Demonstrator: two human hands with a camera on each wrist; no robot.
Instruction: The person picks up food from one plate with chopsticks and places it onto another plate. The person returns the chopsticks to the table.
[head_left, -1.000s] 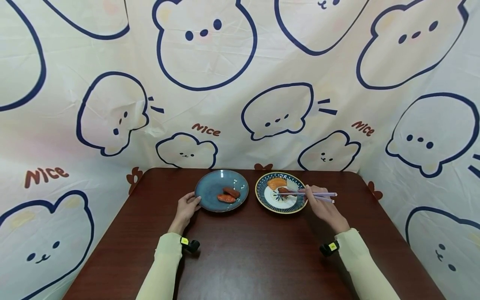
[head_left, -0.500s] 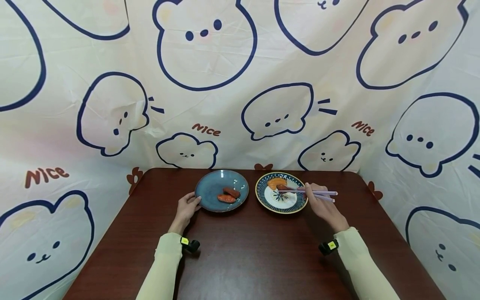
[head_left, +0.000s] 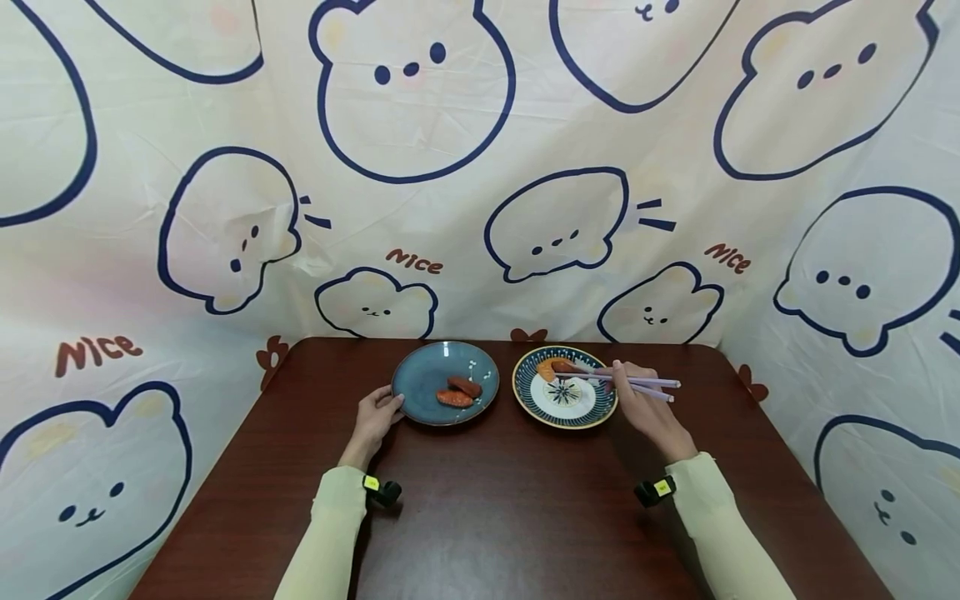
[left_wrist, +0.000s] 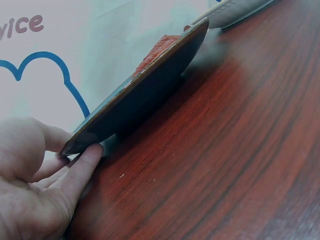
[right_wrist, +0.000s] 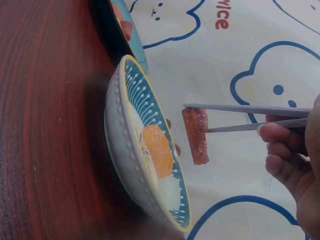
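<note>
My left hand (head_left: pixel 375 421) grips the left rim of a blue plate (head_left: pixel 416 379). In the left wrist view the thumb and fingers pinch that rim. On the plate lie two reddish pieces of food (head_left: pixel 454 399), side by side. My right hand (head_left: pixel 651 417) holds a pair of pale purple chopsticks (head_left: pixel 652 383). Between their tips is a reddish-brown, strip-like piece of food (right_wrist: pixel 196 137), raised above a patterned plate (right_wrist: pixel 125 132) in the right wrist view. An orange food piece (right_wrist: pixel 157 150) and a white piece (right_wrist: pixel 170 192) lie in this plate.
Both plates stand near the back edge of a dark brown wooden table (head_left: pixel 480 517), with a narrow gap between them. Behind and beside it hangs a white cloth (head_left: pixel 465 225) with bear drawings. Each wrist wears a small black camera (head_left: pixel 656 492).
The chopsticks and the reddish-brown piece have risen slightly toward the back of the patterned plate. My left hand and the blue plate stay in place; the head view has shifted a little.
</note>
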